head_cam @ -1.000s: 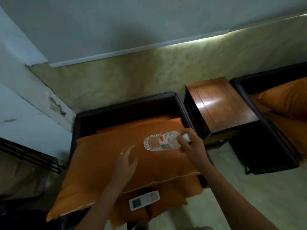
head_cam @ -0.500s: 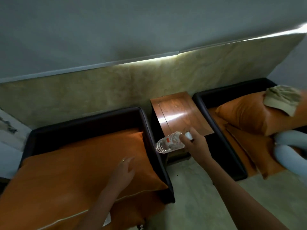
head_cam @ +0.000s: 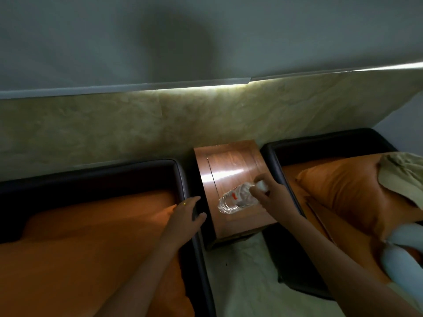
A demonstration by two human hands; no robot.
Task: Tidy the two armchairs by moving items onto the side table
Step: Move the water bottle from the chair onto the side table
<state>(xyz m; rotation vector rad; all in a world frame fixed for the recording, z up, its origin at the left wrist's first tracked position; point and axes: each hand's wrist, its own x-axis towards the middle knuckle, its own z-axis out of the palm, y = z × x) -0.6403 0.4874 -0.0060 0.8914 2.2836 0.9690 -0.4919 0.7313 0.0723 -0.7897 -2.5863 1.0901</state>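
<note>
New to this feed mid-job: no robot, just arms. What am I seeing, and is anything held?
No machine: these are a person's two bare hands, filmed by one wide-angle camera on their head, looking down. The right hand grips a clear water bottle by its cap end, tilted over the wooden side table between two armchairs; contact is unclear. The left hand is open, holding nothing, by the left armchair's dark arm. An olive cloth lies on the right armchair's orange cushion.
</note>
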